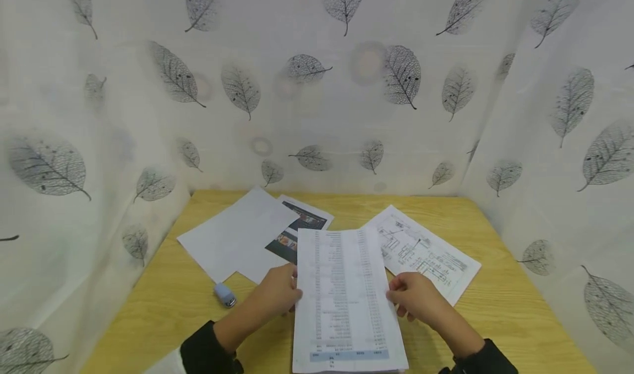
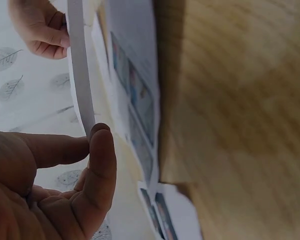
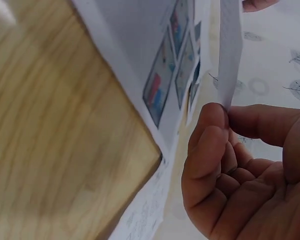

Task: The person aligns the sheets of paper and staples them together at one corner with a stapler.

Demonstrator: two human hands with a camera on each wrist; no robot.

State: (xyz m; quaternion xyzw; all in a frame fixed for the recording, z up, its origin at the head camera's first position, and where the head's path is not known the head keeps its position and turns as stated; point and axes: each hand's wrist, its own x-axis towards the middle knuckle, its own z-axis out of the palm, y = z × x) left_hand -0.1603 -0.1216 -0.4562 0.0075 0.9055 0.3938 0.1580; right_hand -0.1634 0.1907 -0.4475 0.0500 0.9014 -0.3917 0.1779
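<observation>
Between my two hands is a sheet of paper point(image 1: 342, 297) printed with columns of text and a blue band near its lower end. My left hand point(image 1: 278, 290) pinches its left edge between thumb and finger, and my right hand point(image 1: 417, 296) pinches the right edge likewise. Seen edge-on in the left wrist view, the held paper point(image 2: 80, 70) is raised above the sheets on the table. Beneath it, a page with colour pictures point(image 3: 160, 80) lies on the table in the right wrist view. How many sheets I hold cannot be told.
Blank white sheets point(image 1: 238, 231) and a dark printed page point(image 1: 309, 220) overlap at the back left of the wooden table point(image 1: 515, 308). A sheet with line diagrams point(image 1: 421, 250) lies at the right. A small grey-blue object with a metal end point(image 1: 225, 295) sits left. Leaf-patterned curtains point(image 1: 307, 115) surround the table.
</observation>
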